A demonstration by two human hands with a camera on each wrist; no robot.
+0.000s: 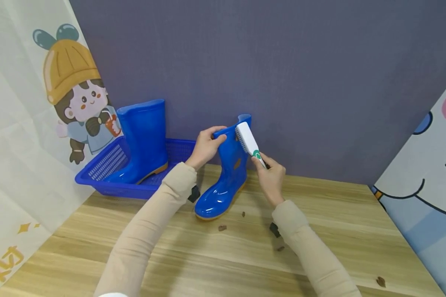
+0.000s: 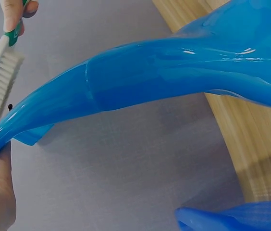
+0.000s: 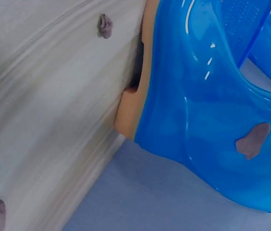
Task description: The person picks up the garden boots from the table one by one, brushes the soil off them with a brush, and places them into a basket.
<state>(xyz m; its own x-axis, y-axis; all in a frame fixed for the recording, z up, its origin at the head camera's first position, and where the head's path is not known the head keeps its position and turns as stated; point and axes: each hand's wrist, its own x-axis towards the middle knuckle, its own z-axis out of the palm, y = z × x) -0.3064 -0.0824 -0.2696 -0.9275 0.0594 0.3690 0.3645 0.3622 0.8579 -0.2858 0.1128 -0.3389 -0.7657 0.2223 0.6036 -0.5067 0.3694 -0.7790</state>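
Note:
A shiny blue rain boot (image 1: pixel 228 148) with a tan sole stands on the wooden table, toe toward me. My left hand (image 1: pixel 207 144) grips the rim of its shaft, thumb outside; in the left wrist view the fingers (image 2: pixel 2 171) show below the rim. In my right hand (image 1: pixel 270 177) is the handle of a white and green scrub brush (image 1: pixel 247 138), its bristles facing the upper shaft. Whether they touch it is hard to tell. A brown patch (image 3: pixel 253 141) clings to the shaft, lower than the brush. The right hand is barely visible in the right wrist view.
To the left, a second blue boot (image 1: pixel 145 136) stands in a purple-blue plastic basket (image 1: pixel 134 190). Brown crumbs (image 1: pixel 222 227) and black pieces (image 1: pixel 274 229) lie scattered on the tabletop (image 1: pixel 223 264). A grey panel (image 1: pixel 319 82) rises behind the table.

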